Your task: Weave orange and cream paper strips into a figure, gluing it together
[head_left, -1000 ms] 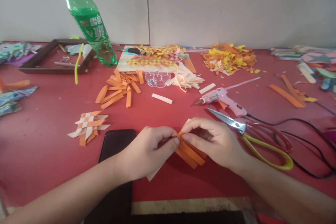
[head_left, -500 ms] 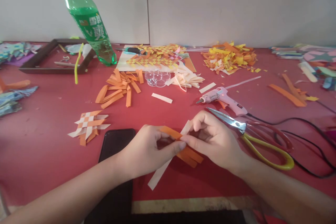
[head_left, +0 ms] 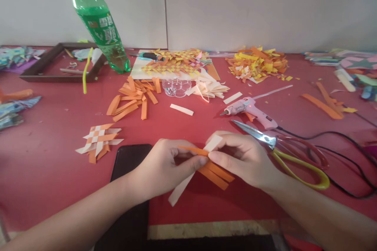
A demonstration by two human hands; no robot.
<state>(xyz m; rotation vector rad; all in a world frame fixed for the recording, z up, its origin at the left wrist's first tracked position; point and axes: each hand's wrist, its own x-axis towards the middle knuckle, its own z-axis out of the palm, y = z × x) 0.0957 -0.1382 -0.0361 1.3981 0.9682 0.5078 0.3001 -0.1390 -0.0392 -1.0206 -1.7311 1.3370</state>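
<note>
Between both hands, just above the red table, are several orange paper strips (head_left: 216,174) crossed by one pale paper strip (head_left: 182,189). My left hand (head_left: 169,164) pinches the orange strips between thumb and fingers from the left. From the right, my right hand (head_left: 241,159) pinches the crossing, its thumb tip close to the left thumb. The pale strip slants from lower left to upper right, its upper end by the right fingers. Part of the crossing is hidden by the thumbs. A woven orange and white paper piece (head_left: 99,141) lies to the left.
A black phone (head_left: 131,172) lies under my left forearm. Scissors (head_left: 279,149) and a pink glue gun (head_left: 250,110) with a cord lie right. Loose orange strips (head_left: 134,100), pale strips (head_left: 210,86), a clear bead tray (head_left: 176,87), a green bottle (head_left: 101,27) and a dark frame (head_left: 59,79) stand behind.
The strips have shifted slightly right and turned, and the upper orange strip now shows nearly edge-on. My right-hand fingers have lowered and curled around the pale strip's upper end.
</note>
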